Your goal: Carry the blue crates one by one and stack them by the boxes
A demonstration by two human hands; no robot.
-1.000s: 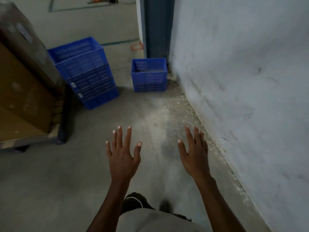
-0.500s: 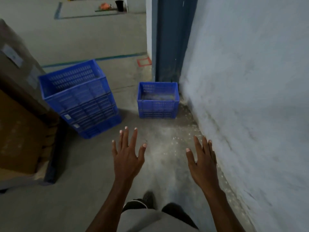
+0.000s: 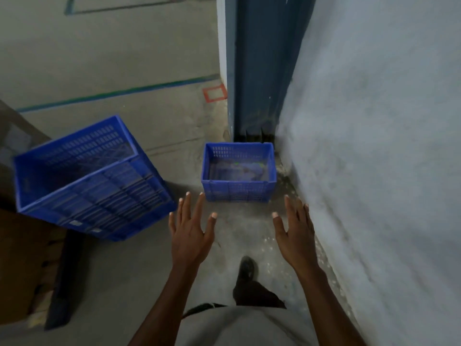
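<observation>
A single blue crate [image 3: 238, 189] sits on the floor ahead, against the grey wall and the dark blue pillar. To its left a stack of blue crates [image 3: 89, 186] stands beside the cardboard boxes [image 3: 22, 258]. My left hand [image 3: 190, 231] and my right hand [image 3: 294, 233] are both held out in front of me with fingers straight and spread, holding nothing. The fingertips of both hands are just short of the single crate, one hand toward each side of it.
A grey wall [image 3: 374, 171] runs along my right. The dark blue pillar [image 3: 257, 71] stands behind the single crate. Cardboard boxes rest on a pallet [image 3: 59, 290] at the left. My shoe [image 3: 245, 268] steps on the concrete floor.
I have walked forward, so both the single crate and the stack appear closer and lower in view. Both hands stay outstretched and empty.
</observation>
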